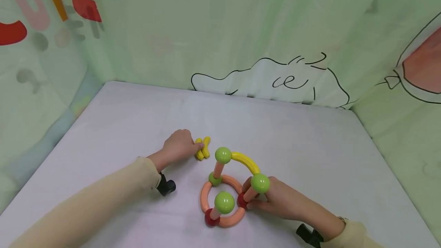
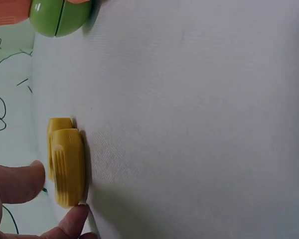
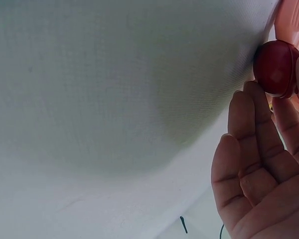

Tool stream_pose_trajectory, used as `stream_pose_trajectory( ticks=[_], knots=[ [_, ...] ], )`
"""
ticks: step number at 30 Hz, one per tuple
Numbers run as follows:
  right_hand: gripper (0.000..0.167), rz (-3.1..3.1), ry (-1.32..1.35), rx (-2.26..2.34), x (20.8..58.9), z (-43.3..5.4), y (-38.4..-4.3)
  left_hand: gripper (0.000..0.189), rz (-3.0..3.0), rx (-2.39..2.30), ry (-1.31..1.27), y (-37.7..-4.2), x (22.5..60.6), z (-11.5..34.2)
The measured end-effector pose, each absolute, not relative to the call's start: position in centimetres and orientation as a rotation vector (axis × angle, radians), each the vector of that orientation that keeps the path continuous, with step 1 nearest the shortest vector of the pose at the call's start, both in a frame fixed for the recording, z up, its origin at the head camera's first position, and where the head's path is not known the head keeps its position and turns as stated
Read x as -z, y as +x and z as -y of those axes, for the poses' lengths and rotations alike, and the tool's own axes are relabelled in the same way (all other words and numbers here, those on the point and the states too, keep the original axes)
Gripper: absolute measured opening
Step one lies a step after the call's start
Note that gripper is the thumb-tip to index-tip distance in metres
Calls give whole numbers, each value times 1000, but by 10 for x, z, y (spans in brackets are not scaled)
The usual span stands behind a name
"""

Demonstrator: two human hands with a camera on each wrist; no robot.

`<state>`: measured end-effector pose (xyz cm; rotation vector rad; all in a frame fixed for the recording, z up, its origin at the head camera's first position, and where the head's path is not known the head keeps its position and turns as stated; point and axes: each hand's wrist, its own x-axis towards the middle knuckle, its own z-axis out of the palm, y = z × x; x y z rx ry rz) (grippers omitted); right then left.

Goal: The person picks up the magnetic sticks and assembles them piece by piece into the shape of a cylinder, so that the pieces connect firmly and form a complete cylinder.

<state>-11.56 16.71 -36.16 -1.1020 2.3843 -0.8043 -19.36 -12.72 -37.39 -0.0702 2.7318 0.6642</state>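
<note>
A magnetic ball-and-stick toy (image 1: 231, 221) stands on the table, with a ring of curved orange sticks below. Upright orange sticks carry green balls (image 1: 224, 203), and one curved yellow stick (image 1: 245, 160) bridges two of these balls. My right hand (image 1: 280, 198) pinches a red ball (image 3: 275, 68) of the ring between thumb and finger; its other fingers extend loosely. Two loose yellow sticks (image 1: 206, 147) lie side by side left of the toy. Around them is my left hand (image 1: 180, 144), a fingertip touching one stick's end and the thumb beside the other.
A white cloth covers the table (image 1: 144, 106). Green printed fabric walls (image 1: 172, 26) rise behind it and at both sides. Dark wrist cameras (image 1: 166, 186) are strapped to both arms.
</note>
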Motion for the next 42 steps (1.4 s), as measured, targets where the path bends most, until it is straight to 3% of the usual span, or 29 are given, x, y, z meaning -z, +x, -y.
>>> stream_pose_trajectory(
  ticks=[9, 14, 17, 28, 42],
  knots=[
    [14, -2392, -1073, 782, 362, -165, -115, 23, -2691, -676, -172, -195, 374, 128],
    [13, -2398, -1075, 758, 361, -163, -116, 30, -2622, -863, -195, -192, 372, 143],
    [13, -2395, -1073, 753, 361, -163, -116, 25, -2589, -983, -182, -183, 363, 153],
    [13, -2407, -1051, 745, 359, -166, -116, 28, -2076, -1451, 78, -136, 322, 162],
    [13, -2386, -1061, 761, 361, -163, -116, 29, -1820, -1577, 133, -125, 308, 152]
  ],
)
